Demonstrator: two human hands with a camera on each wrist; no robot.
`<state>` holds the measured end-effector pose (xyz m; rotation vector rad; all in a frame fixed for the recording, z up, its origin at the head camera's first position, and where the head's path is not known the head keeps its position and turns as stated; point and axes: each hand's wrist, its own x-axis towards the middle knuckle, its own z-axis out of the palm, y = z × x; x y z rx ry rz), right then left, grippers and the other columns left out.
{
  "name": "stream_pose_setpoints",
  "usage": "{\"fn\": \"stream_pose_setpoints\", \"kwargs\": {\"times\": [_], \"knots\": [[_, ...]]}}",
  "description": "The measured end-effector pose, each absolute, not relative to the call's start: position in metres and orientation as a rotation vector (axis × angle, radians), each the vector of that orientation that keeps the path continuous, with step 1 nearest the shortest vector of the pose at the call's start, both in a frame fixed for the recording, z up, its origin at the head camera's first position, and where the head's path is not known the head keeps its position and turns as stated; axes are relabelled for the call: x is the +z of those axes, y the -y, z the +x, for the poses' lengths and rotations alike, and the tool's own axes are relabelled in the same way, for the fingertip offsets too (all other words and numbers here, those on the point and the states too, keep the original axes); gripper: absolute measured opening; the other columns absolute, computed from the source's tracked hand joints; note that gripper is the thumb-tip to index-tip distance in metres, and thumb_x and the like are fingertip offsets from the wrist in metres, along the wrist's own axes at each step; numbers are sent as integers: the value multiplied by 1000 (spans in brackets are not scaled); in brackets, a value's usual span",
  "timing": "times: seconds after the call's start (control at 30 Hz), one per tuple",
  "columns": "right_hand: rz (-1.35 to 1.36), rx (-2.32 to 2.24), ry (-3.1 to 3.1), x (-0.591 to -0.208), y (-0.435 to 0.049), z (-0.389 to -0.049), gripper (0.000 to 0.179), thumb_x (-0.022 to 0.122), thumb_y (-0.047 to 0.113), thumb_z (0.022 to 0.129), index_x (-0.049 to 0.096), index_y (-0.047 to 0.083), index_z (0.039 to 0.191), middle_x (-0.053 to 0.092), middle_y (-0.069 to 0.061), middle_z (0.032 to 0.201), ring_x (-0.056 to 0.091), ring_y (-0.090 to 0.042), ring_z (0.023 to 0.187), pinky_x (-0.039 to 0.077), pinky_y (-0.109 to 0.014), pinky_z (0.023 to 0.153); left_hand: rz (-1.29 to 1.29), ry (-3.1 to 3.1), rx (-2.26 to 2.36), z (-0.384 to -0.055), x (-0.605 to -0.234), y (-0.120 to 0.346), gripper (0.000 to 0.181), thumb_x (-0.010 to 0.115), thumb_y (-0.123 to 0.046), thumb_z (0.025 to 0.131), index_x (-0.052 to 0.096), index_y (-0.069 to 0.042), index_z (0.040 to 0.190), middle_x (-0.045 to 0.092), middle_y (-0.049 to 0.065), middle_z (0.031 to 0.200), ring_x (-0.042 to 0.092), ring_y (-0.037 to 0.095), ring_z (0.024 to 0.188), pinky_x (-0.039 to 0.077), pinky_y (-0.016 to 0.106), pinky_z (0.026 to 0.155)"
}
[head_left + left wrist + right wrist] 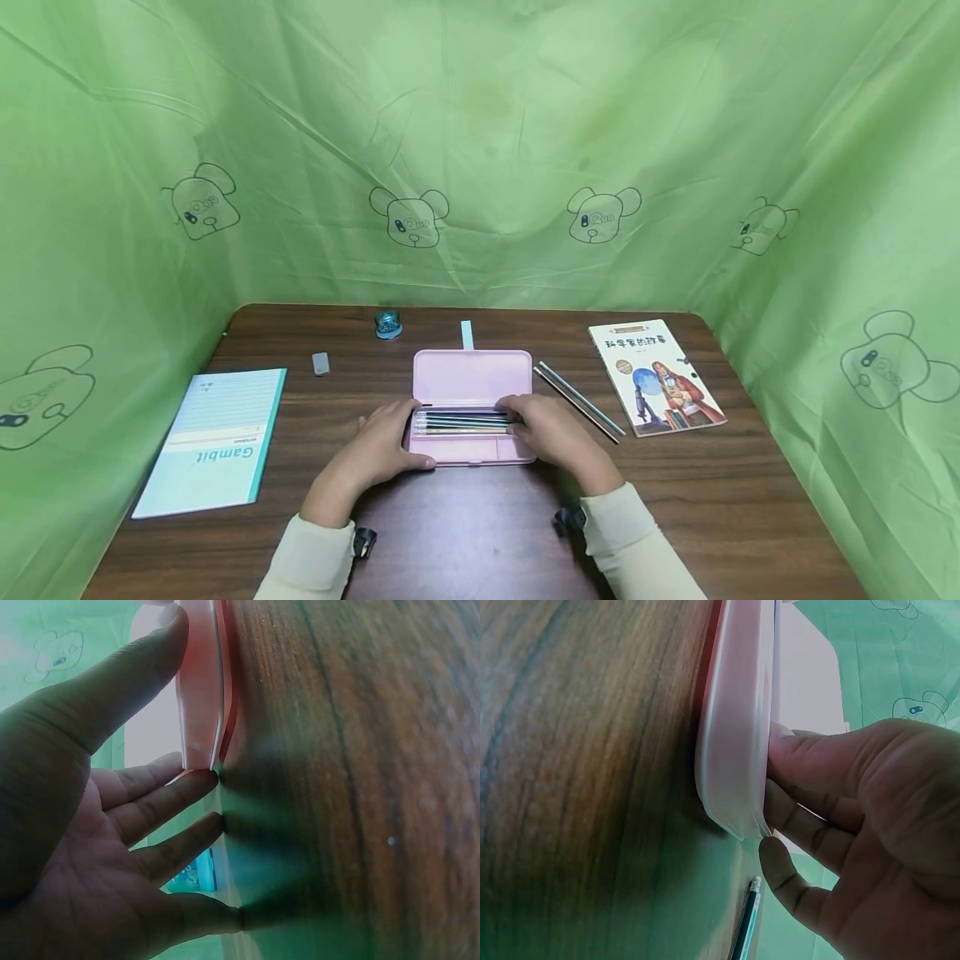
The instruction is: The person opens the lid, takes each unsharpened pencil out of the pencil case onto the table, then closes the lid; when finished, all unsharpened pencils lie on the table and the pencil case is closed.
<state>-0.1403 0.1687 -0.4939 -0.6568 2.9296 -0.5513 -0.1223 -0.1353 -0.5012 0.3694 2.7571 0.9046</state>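
An opened pink pencil case (459, 451) lies on the table in the head view, its lid (472, 375) tilted back. Several pencils (461, 422) lie side by side in its back compartment. My left hand (381, 442) holds the case's left end, thumb at the front corner and fingers along the side. In the left wrist view, that thumb (161, 645) touches the case edge. My right hand (551, 429) reaches over the right end, finger and thumb around the pencils' right ends. The case wall hides its fingertips in the right wrist view.
Two loose pencils (581, 400) lie right of the case. Beyond them is an illustrated book (660, 379). A notebook (213, 442) lies at the left, a grey eraser (321, 363) and a blue sharpener (387, 325) at the back left. Green cloth (480, 150) surrounds the table.
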Motion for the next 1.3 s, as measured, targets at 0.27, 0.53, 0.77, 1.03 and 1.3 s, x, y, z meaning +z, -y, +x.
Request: {"fn": "stream_pose_setpoints", "kwargs": {"times": [0.27, 0.53, 0.77, 1.03, 1.3], "knots": [[-701, -502, -2916, -491, -168, -141, 43, 79, 2, 98, 78, 17, 138, 84, -3, 122, 79, -25, 112, 64, -50, 99, 365, -2754, 903, -122, -500, 135, 95, 104, -36, 80, 58, -3, 156, 62, 22, 160, 53, 49, 153, 26, 94, 118], [-778, -459, -2922, -494, -169, -141, 43, 77, 1, 98, 77, 18, 138, 82, 2, 110, 75, -16, 99, 64, -45, 92, 376, -2756, 904, -123, -501, 135, 95, 104, -35, 80, 58, -4, 157, 62, 22, 160, 53, 50, 153, 26, 94, 118], [-774, -543, -2908, -498, -171, -140, 43, 76, -2, 97, 79, 16, 136, 82, 1, 115, 75, -16, 106, 64, -44, 98, 389, -2760, 911, -122, -503, 136, 93, 103, -34, 80, 58, -5, 156, 63, 21, 159, 54, 48, 153, 27, 94, 117], [-678, -869, -2879, -495, -190, -135, 28, 78, 1, 101, 80, 12, 126, 81, -1, 114, 75, -17, 109, 64, -45, 99, 394, -2762, 905, -123, -504, 136, 94, 104, -36, 80, 59, -4, 156, 63, 21, 159, 54, 48, 153, 27, 94, 117], [-502, -1020, -2955, -493, -231, -132, 27, 79, 1, 99, 82, 18, 121, 79, 1, 111, 70, -12, 97, 61, -35, 87, 374, -2748, 898, -122, -503, 136, 97, 103, -38, 81, 57, -4, 158, 61, 22, 161, 52, 48, 154, 25, 94, 119]]}}
